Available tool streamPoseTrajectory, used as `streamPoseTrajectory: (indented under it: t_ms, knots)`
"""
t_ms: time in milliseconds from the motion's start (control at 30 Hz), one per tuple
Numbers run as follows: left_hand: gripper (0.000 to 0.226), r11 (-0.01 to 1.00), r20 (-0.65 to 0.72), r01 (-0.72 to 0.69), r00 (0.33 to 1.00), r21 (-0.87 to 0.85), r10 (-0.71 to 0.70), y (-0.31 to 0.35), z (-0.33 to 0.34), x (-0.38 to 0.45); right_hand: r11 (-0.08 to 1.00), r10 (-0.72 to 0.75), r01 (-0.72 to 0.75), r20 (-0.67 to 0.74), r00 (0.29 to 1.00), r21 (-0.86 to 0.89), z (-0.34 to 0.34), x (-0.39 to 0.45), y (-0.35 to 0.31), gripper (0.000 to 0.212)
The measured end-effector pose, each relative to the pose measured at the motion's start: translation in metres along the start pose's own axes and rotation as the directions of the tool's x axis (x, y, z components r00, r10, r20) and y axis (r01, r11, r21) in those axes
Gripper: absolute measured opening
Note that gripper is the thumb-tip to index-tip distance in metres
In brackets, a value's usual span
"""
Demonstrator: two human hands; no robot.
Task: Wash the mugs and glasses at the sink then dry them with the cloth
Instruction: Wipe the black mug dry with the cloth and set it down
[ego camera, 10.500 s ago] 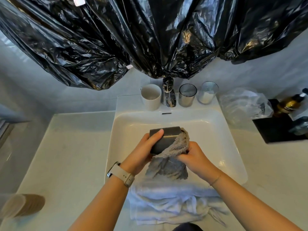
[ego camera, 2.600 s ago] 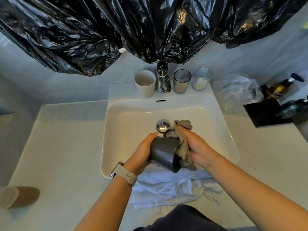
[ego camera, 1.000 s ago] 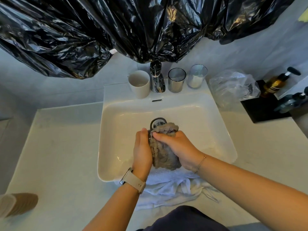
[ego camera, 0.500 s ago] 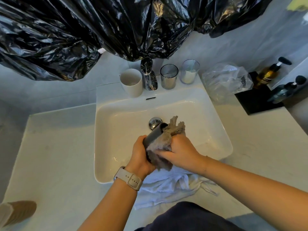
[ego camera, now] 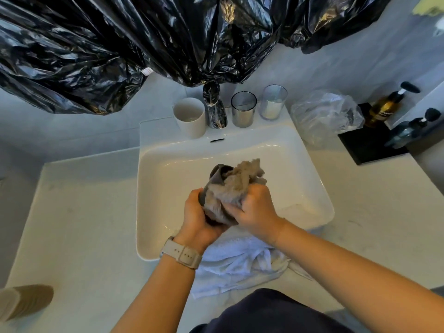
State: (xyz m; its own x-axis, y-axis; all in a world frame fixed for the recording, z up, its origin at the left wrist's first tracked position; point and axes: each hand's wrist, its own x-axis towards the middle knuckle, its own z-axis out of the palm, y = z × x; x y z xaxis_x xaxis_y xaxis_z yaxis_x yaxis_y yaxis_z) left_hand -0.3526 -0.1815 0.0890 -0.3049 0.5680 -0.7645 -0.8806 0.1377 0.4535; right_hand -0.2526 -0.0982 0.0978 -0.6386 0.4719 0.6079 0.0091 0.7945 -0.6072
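Note:
Over the white sink (ego camera: 153, 212) my left hand (ego camera: 197, 219) grips a dark grey mug (ego camera: 217, 180) from its left side. My right hand (ego camera: 257, 210) presses a beige cloth (ego camera: 230, 191) around the mug's right side, with a bunch of cloth sticking out past the rim. Most of the mug is hidden by cloth and fingers. On the back ledge stand a white mug (ego camera: 189, 116), a smoked glass (ego camera: 243, 109) and a frosted glass (ego camera: 274, 102).
The chrome tap (ego camera: 215, 109) stands between the white mug and the glasses. A white towel (ego camera: 237, 263) lies over the sink's front edge. Black plastic sheeting (ego camera: 144, 44) hangs overhead. A clear plastic bag (ego camera: 324, 114), a black tray (ego camera: 370, 145) with pump bottles (ego camera: 384, 106) sit right.
Both hands stay on the mug and cloth over the basin. The cloth has been worked further around the mug, covering more of its side; the view has shifted slightly.

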Motion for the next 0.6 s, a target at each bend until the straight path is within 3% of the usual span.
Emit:
streamPoseTrajectory:
  t_ms: [67, 133, 167, 233, 300, 367, 467, 600]
  knots:
    - [0.033, 0.990, 0.049, 0.137, 0.989, -0.010, -0.137, 0.003, 0.001, -0.008, 0.972, -0.234, 0.234, 0.034, 0.972, 0.019, -0.012, 0.006, 0.008, 0.059]
    - [0.039, 0.981, 0.114, 0.196, 0.974, -0.008, -0.193, 0.001, 0.001, -0.009, 0.965, -0.261, 0.260, 0.035, 0.965, 0.034, -0.017, 0.010, 0.014, 0.064]
    - [0.039, 0.979, 0.153, 0.202, 0.968, 0.007, -0.200, 0.001, 0.001, -0.009, 0.985, -0.173, 0.172, 0.036, 0.984, 0.031, -0.017, 0.012, 0.014, 0.066]
    - [0.039, 0.978, 0.211, 0.169, 0.959, 0.118, -0.192, 0.004, -0.004, -0.009, 0.985, 0.134, -0.138, 0.050, 0.990, 0.103, -0.017, 0.014, 0.012, 0.066]
    - [0.043, 0.952, 0.244, 0.050, 0.961, 0.302, -0.128, 0.011, -0.010, -0.012, 0.882, 0.390, -0.394, 0.070, 0.918, 0.258, -0.019, 0.020, 0.010, 0.044]
    - [0.045, 0.893, 0.283, -0.136, 0.959, 0.430, 0.010, 0.017, -0.018, -0.011, 0.701, 0.553, -0.544, 0.129, 0.823, 0.462, -0.024, 0.029, 0.010, 0.018]
    - [0.054, 0.860, 0.391, -0.308, 0.910, 0.407, 0.141, 0.024, -0.021, -0.007, 0.478, 0.607, -0.649, 0.311, 0.731, 0.592, -0.026, 0.040, 0.013, 0.029]
    - [0.058, 0.810, 0.435, -0.443, 0.861, 0.384, 0.265, 0.030, -0.011, -0.009, 0.414, 0.563, -0.743, 0.494, 0.663, 0.525, -0.016, 0.051, 0.010, 0.020]
